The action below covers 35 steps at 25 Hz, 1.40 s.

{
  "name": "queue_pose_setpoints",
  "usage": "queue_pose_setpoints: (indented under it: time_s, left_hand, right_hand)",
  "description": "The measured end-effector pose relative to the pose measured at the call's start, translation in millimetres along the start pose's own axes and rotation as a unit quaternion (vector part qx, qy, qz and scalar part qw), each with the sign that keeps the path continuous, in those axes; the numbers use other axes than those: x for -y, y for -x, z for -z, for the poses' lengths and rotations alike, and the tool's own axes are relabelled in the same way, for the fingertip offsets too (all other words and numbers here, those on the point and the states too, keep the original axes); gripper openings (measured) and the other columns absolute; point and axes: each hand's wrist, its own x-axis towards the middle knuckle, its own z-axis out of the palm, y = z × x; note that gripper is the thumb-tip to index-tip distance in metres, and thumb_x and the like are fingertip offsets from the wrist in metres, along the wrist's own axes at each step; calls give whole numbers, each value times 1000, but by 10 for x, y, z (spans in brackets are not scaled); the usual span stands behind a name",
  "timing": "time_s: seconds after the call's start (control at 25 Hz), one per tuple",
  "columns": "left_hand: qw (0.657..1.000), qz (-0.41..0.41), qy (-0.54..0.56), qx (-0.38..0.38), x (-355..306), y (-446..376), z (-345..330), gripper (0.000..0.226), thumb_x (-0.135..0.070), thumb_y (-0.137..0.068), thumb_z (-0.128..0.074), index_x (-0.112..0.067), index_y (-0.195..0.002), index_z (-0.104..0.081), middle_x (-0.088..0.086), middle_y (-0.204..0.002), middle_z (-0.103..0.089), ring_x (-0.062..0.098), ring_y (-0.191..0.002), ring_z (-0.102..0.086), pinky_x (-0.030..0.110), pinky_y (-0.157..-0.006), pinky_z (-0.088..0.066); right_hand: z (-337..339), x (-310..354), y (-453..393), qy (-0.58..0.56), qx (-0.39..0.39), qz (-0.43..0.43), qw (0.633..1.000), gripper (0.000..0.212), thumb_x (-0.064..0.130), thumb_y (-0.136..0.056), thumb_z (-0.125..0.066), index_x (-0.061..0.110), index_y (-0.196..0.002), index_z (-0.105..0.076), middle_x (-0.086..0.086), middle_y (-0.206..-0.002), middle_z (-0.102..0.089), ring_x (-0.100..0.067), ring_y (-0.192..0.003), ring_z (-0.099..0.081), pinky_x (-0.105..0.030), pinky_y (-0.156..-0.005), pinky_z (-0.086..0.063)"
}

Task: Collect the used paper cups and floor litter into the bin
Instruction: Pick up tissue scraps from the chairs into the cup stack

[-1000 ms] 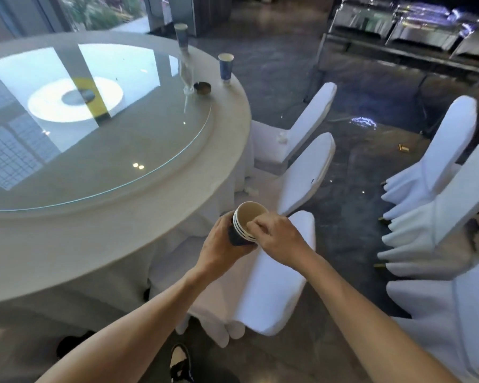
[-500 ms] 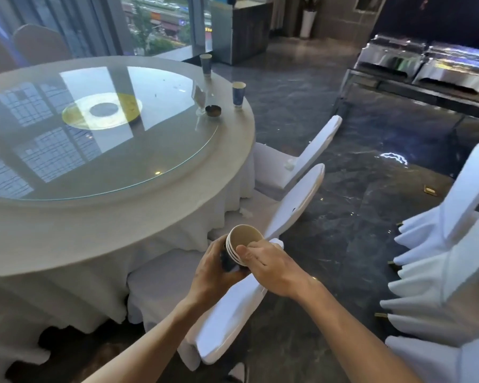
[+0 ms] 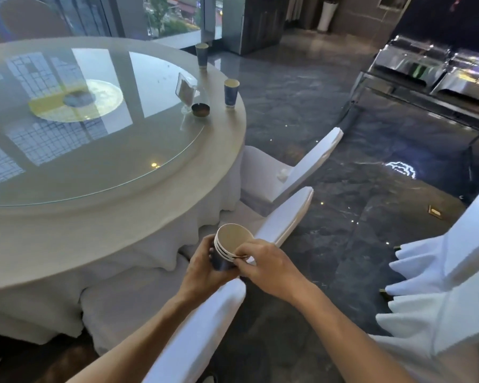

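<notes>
I hold a stack of nested dark-blue paper cups point(image 3: 231, 241) in front of me, above a chair back. My left hand point(image 3: 205, 269) wraps around the stack's side. My right hand point(image 3: 263, 264) pinches the stack's rims with its fingertips. Two more blue paper cups stand on the round table: one point(image 3: 231, 93) near the right edge, another point(image 3: 202, 55) farther back by the window. A small piece of litter point(image 3: 434, 211) lies on the dark floor at the right. No bin is in view.
The round table point(image 3: 219, 150) has a glass turntable, a small dark dish point(image 3: 200, 109) and a clear card stand point(image 3: 186, 92). White-covered chairs point(image 3: 302, 172) stand along its edge and at the right point(image 3: 454, 261). Steel chafing dishes point(image 3: 437, 70) line the far right.
The view has risen and moved along the table's side. Both hands kept hold of the cup stack, the right fingers staying on the rims.
</notes>
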Motion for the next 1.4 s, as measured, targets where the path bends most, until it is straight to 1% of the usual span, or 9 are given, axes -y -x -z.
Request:
queue_pose_setpoints:
  time_s: [0.12,0.28,0.52,0.68,0.8,0.92,1.12,1.28,1.4]
  left_hand:
    - [999,18,-28,-30,-53,-329,-280,93,-66,-58,-85,-23,-134,-54,-3,-120,-71,17,-106,-70,16,-82,-56]
    - [991,59,-63,-103,-168,-727,-694,90,-62,-61,-90,-29,-135,-53,-7,-122,-70,14,-108,-69,26,-88,-59]
    - [966,132,-93,-204,-440,-1076,-1097,80,-39,-69,-95,-37,-132,-47,-21,-108,-62,-2,-91,-62,4,-67,-44]
    - [950,153,-65,-264,-361,-1404,-1169,81,-43,-67,-95,-34,-133,-50,-11,-120,-67,13,-106,-66,21,-81,-54]
    - [943,162,-65,-285,-200,-1807,-1058,77,-34,-72,-94,-24,-136,-52,-6,-120,-66,15,-106,-64,13,-74,-47]
    - [939,173,-58,-292,10,-2231,-940,79,-39,-70,-94,-23,-136,-53,0,-125,-70,21,-112,-66,34,-85,-54]
    - [913,217,-36,-342,379,-2548,-962,73,-36,-68,-96,-18,-128,-59,-2,-119,-68,20,-109,-64,28,-79,-44]
    - [890,258,-8,-377,767,-2529,-1078,69,-28,-69,-96,-15,-125,-60,-3,-115,-68,20,-109,-65,27,-78,-45]
    - [870,286,-7,-401,1147,-2521,-1152,73,-26,-66,-98,-14,-128,-62,-2,-119,-68,21,-112,-65,31,-88,-52]
  right_hand:
    - [232,-445,-327,-23,6,28,999,18,25,-98,-67,17,-111,-75,1,-108,-75,-17,-99,-68,-40,-90,-58]
    - [607,-994,-749,-50,36,82,995,16,21,-97,-70,15,-110,-76,0,-107,-76,-16,-98,-69,-37,-90,-59]
    - [1047,-1398,-1221,-85,97,151,980,11,15,-94,-73,15,-104,-79,3,-102,-75,-11,-95,-66,-27,-87,-55]
    - [1099,-1525,-1762,-59,121,202,970,12,10,-91,-74,10,-102,-80,-3,-101,-79,-16,-90,-68,-30,-83,-55]
    - [963,-1605,-2269,-29,140,224,964,11,10,-92,-73,10,-101,-80,-8,-103,-79,-26,-93,-72,-42,-83,-58]
    - [836,-1687,-2695,-12,116,235,965,14,9,-92,-73,6,-105,-77,-12,-110,-75,-32,-96,-70,-41,-81,-56]
    - [575,-2040,-3198,-22,66,195,978,29,19,-95,-70,9,-123,-69,-10,-123,-65,-28,-103,-67,-44,-85,-57]
    - [182,-2487,-3559,65,190,130,971,40,23,-99,-62,12,-137,-60,-11,-138,-60,-30,-124,-59,-41,-100,-49]
    - [-300,-2855,-3872,171,327,153,917,51,22,-96,-63,14,-146,-54,-14,-146,-54,-34,-134,-49,-42,-106,-44]
